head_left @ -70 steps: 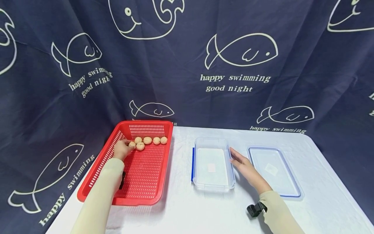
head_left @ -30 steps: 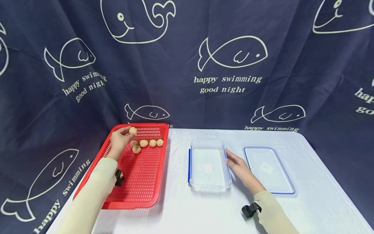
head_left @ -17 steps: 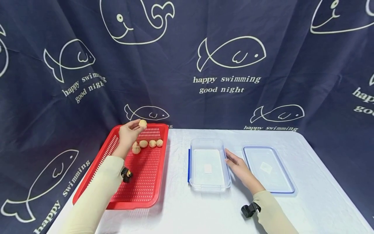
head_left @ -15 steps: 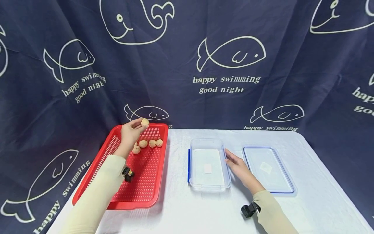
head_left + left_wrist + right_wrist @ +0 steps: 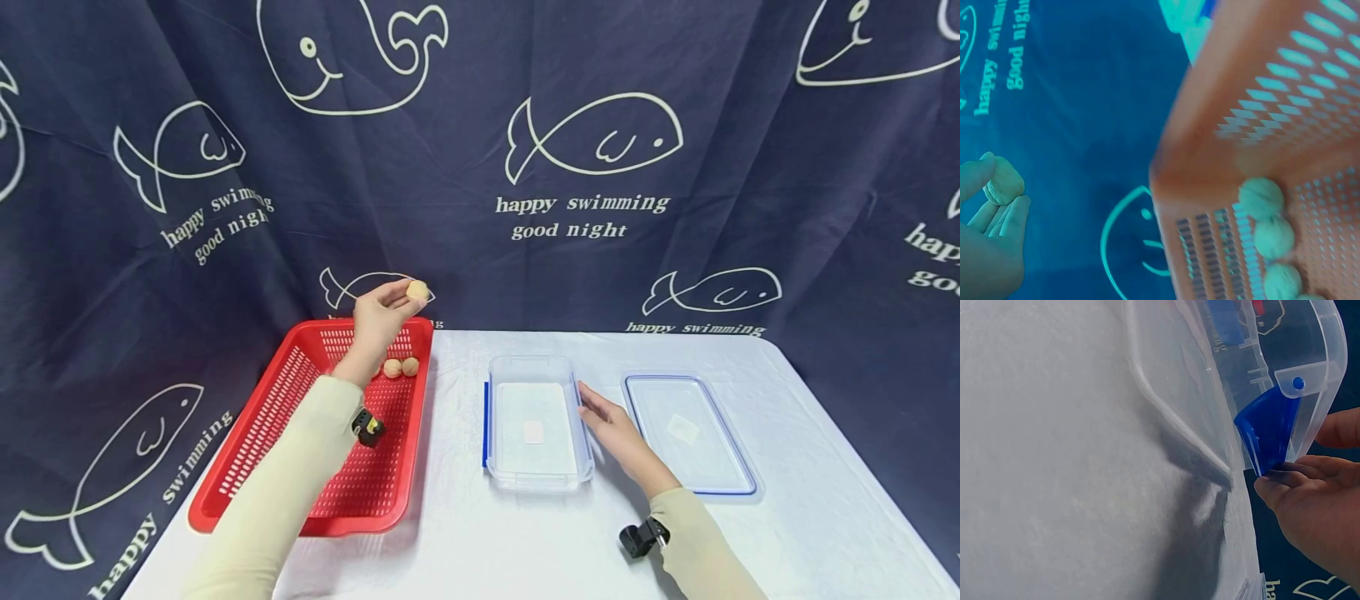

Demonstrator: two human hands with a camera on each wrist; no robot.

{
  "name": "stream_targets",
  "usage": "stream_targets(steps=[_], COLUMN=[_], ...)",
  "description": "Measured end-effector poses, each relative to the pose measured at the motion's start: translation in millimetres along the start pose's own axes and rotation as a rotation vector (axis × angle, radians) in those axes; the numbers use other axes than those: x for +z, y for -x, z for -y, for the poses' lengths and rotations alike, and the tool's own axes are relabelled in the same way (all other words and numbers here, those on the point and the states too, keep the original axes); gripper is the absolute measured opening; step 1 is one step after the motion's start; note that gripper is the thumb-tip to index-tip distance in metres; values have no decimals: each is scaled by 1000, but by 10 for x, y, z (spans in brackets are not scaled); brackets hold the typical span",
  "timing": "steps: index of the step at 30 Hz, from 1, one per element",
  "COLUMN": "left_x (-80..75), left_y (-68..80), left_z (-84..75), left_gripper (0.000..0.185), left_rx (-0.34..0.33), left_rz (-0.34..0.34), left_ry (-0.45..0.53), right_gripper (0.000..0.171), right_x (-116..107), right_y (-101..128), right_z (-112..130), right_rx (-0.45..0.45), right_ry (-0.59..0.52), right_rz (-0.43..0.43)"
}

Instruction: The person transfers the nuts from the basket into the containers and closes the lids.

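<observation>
My left hand [image 5: 403, 302] pinches a tan walnut [image 5: 417, 291] between thumb and fingers, raised above the far right corner of the red slotted basket [image 5: 360, 479]. In the left wrist view the walnut [image 5: 1004, 182] sits at the fingertips [image 5: 1015, 209], with the basket rim [image 5: 1235, 119] to the right. Several more walnuts [image 5: 401, 367] lie along the basket's far wall. My right hand [image 5: 600, 414] rests flat with straight fingers against the right side of an empty clear container [image 5: 534, 421]. The right wrist view shows those fingers [image 5: 1285, 487] touching its blue clasp [image 5: 1267, 428].
A clear lid with a blue rim [image 5: 686, 433] lies flat to the right of the container. Everything stands on a white-covered table [image 5: 465, 550]. A dark blue curtain with fish drawings [image 5: 585, 167] hangs just behind the table's far edge.
My left hand has picked a walnut out of the basket, lifted it and carried it to the right, past the basket's far right corner. The right hand has stayed beside the container.
</observation>
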State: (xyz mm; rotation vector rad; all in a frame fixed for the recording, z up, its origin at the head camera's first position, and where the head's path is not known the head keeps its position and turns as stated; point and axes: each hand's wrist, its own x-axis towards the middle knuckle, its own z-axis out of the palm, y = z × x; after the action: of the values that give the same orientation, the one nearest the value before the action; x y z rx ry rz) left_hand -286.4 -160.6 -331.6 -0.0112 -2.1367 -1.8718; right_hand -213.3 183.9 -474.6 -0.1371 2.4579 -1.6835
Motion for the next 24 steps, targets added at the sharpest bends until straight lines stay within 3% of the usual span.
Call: stream_targets(steps=[7,19,24], left_x=[296,797,978], left_y=[-18,74,182], left_z=[-71,-36,-18], left_gripper=[43,41,41], left_rx=[5,58,35], left_rz=[39,128,165], left_ry=[75,71,45], right_gripper=[53,54,53], right_x=[-4,3,5], right_y=[8,7,5], right_z=[8,29,9], right_rx=[13,13,7], right_ry=[7,-9,-12], right_rz=[5,3,7])
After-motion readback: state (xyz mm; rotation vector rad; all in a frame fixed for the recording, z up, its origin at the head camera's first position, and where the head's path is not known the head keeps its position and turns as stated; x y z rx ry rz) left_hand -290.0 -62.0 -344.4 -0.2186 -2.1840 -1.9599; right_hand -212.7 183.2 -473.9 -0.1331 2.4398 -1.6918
